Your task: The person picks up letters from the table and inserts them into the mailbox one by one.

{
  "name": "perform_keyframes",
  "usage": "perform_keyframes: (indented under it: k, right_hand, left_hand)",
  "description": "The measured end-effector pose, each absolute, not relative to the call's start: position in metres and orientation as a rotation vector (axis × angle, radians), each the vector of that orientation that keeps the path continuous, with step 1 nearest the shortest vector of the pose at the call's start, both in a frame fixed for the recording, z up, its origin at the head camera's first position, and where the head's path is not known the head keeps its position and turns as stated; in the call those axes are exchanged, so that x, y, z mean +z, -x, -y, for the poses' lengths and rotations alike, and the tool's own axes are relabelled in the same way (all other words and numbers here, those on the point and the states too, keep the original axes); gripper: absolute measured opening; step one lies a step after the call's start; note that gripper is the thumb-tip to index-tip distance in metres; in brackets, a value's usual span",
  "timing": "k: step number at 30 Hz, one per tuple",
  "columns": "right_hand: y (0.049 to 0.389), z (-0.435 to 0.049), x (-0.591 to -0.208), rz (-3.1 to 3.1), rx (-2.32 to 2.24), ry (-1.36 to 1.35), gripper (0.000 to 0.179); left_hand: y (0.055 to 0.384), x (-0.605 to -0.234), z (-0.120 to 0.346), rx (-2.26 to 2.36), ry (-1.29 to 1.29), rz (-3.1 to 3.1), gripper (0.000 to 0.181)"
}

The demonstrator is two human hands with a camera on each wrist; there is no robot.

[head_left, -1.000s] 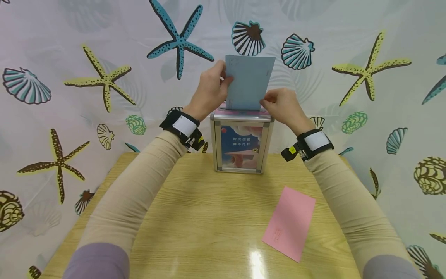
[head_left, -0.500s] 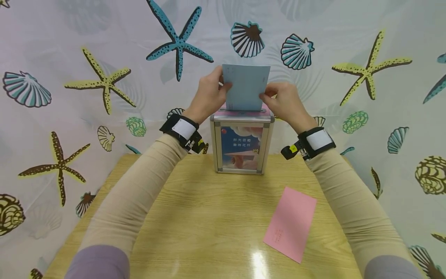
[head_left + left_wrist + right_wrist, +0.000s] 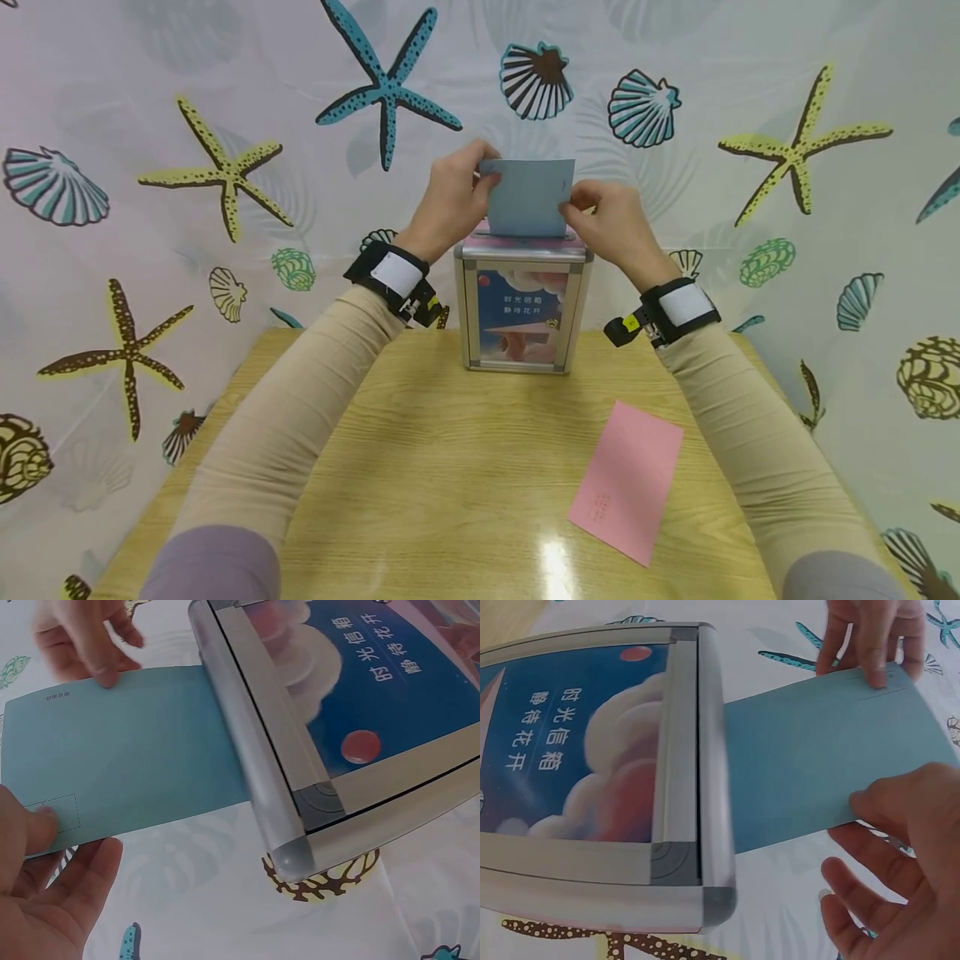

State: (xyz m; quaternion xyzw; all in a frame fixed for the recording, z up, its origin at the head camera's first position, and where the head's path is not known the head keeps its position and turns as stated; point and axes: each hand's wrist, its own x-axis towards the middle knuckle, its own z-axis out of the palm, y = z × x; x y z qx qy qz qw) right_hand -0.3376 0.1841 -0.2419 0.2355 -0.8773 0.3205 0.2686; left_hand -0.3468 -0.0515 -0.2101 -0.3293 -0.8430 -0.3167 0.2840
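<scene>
A light blue envelope stands upright in the slot on top of a metal-framed letter box, its lower part hidden inside. My left hand pinches the envelope's left edge near the top, thumb on the face toward me. On the opposite edge, my right hand pinches it between thumb and fingers, a little lower. In the left wrist view the envelope reaches behind the box's silver top edge. The right wrist view shows both hands on the envelope from the other side.
A pink envelope lies flat on the wooden table, in front and to the right of the box. Behind the table hangs a white cloth printed with starfish and shells.
The blue envelope has moved down into the slot, so less of it shows above the box. My hands keep hold, now gripping closer to its top edge.
</scene>
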Motion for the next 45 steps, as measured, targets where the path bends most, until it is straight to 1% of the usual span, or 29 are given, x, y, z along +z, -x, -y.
perform_keyframes:
  k: [5, 10, 17, 20, 25, 33, 39, 42, 45]
  right_hand:
    - [0.335, -0.182, -0.237, 2.275, 0.927, -0.63, 0.014]
    - [0.339, -0.183, -0.24, 2.294, 0.865, -0.651, 0.013]
    - [0.341, -0.183, -0.242, 2.267, 0.897, -0.625, 0.017]
    - [0.342, -0.183, -0.242, 2.208, 0.904, -0.622, 0.019]
    - [0.343, -0.182, -0.246, 2.187, 0.859, -0.659, 0.014]
    - [0.347, -0.179, -0.256, 2.205, 0.758, -0.688, 0.012]
    - [0.344, -0.179, -0.264, 2.338, 0.746, -0.647, 0.017]
    - [0.34, -0.18, -0.269, 2.371, 0.766, -0.63, 0.021]
    - [0.333, -0.183, -0.276, 2.356, 0.78, -0.631, 0.023]
  left_hand:
    - [0.349, -0.217, 0.051, -0.851, 0.871, 2.292, 0.013]
    - [0.347, -0.213, 0.045, -0.853, 0.857, 2.31, 0.015]
    - [0.347, -0.212, 0.037, -0.786, 0.901, 2.331, 0.012]
    - [0.348, -0.216, 0.038, -0.784, 0.903, 2.34, 0.012]
    - [0.351, -0.222, 0.04, -0.764, 0.886, 2.385, 0.013]
    - [0.356, -0.234, 0.041, -0.705, 0.869, 2.451, 0.017]
    - [0.363, -0.247, 0.046, -0.735, 0.848, 2.519, 0.021]
    - [0.359, -0.254, 0.05, -0.745, 0.833, 2.518, 0.024]
    - [0.344, -0.261, 0.048, -0.717, 0.829, 2.464, 0.025]
